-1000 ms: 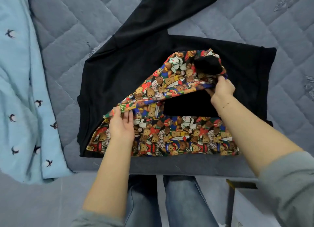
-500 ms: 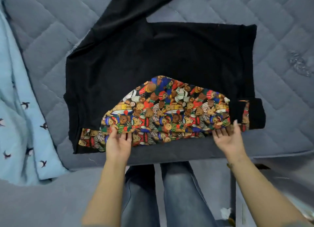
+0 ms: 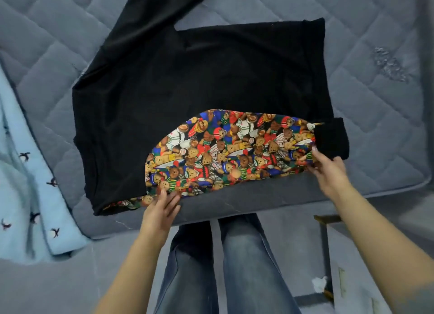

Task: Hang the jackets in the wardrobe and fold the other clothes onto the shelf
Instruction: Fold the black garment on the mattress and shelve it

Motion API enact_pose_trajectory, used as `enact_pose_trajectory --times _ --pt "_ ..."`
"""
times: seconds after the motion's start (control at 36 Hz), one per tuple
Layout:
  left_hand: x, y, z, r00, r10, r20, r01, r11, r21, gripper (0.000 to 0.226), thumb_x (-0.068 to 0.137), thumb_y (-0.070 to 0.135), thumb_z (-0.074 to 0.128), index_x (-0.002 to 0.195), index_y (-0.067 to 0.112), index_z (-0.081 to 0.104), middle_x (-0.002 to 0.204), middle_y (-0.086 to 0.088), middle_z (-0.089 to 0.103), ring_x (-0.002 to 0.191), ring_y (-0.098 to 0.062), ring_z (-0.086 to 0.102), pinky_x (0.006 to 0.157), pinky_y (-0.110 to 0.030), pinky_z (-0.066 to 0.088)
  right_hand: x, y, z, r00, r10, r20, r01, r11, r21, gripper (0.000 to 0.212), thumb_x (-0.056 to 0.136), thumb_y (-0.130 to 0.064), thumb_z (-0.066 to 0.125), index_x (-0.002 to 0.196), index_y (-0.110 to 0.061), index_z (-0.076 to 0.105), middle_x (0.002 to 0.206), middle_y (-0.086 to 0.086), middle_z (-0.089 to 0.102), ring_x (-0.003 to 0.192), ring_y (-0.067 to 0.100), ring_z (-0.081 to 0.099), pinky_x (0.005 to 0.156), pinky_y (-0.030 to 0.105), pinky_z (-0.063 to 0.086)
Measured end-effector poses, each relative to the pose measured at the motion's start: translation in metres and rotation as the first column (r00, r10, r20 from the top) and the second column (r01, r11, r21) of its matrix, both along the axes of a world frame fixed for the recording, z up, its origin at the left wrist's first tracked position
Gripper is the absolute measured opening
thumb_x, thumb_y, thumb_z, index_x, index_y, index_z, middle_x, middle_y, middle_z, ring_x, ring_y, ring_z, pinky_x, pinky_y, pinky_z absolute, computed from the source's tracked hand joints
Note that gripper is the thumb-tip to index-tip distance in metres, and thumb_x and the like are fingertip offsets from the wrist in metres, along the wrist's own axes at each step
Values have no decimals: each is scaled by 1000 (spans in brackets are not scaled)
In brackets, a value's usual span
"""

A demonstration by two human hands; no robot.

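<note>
Mid-fold: bear-print sleeve [image 3: 230, 154] laid across black top [image 3: 199, 79]; left hand [image 3: 162, 210] flat, right hand [image 3: 328, 170] pinching cuff at 3 o'clock; next, smoothing, probably.

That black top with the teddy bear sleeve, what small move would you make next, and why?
Probably fold the other black sleeve in. It juts off across the quilted mattress, while the teddy bear sleeve already lies across the black top, with the left hand and right hand at its near edge.
</note>
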State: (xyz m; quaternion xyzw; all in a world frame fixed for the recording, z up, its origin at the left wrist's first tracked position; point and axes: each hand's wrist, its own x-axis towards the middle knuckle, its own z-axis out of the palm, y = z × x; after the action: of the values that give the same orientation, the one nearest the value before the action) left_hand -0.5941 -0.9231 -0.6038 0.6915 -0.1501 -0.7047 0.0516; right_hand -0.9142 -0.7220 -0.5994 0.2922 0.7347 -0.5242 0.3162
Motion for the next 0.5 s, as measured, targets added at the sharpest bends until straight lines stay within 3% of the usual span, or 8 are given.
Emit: enact_pose_trajectory --times 0.08,0.14,0.19,0.25,0.31,0.36,0.44,0.5 --pt "5 13 17 944 -283 172 293 955 -35 16 98 20 56 110 11 59 112 -10 68 100 -20 65 86 -33 50 33 3 7 975 139 -172 -88 957 278 61 90 -11 67 141 -8 34 140 11 44 117 18 50 97 28 41" --pt "-2 17 29 844 -438 310 504 846 -175 5 94 19 62 99 20 64 104 -4 70 96 -16 66 80 -31 53 59 0 13 886 364 -288 -216 872 440 56 90 -9 65 139 -8 39 141 13 40 128 24 44 105 30 36" --pt "-17 14 38 722 -562 404 691 617 -377 7 94 22 62 99 27 64 102 9 68 98 -8 63 83 -32 53 79 -10 14 663 665 -344 -455 723 520 53 92 -11 63 140 -11 43 149 11 33 139 23 31 116 39 27" --pt "-35 4 38 570 -643 511 798 285 -531 15 95 24 59 109 28 62 114 12 63 107 -3 56 92 -30 49 86 -30 7 334 896 -293 -682 444 581 58 94 -19 60 148 -18 37 161 3 17 148 18 13 120 40 14" --pt "-56 -11 24 433 -631 644 803 -55 -594 27 96 23 59 123 21 61 136 4 54 128 -11 44 109 -32 32 86 -54 -8 37 973 -230 -769 175 615 64 97 -29 55 153 -23 26 163 -3 -1 149 16 -4 120 38 1" --pt "-71 -25 2 270 -587 764 798 -308 -518 42 98 29 53 139 20 50 152 -4 38 143 -21 27 117 -40 15 80 -78 -27 -162 963 -214 -765 14 644 63 99 -36 49 154 -23 20 160 -4 -5 148 16 -7 121 40 -4" --pt "-69 -44 -39 -46 -507 861 768 -570 -294 57 99 49 30 150 25 28 160 -8 19 148 -27 18 119 -51 5 57 -91 -59 -393 912 -114 -675 -202 710 61 102 -42 39 154 -25 12 161 -1 1 150 18 0 121 41 -1" --pt "-52 -58 -64 -130 -449 884 735 -642 -218 61 97 59 22 150 28 24 159 -7 15 147 -29 19 119 -50 1 32 -83 -76 -501 865 -45 -592 -304 746 61 101 -49 29 153 -26 8 162 0 5 149 15 0 121 38 -2"
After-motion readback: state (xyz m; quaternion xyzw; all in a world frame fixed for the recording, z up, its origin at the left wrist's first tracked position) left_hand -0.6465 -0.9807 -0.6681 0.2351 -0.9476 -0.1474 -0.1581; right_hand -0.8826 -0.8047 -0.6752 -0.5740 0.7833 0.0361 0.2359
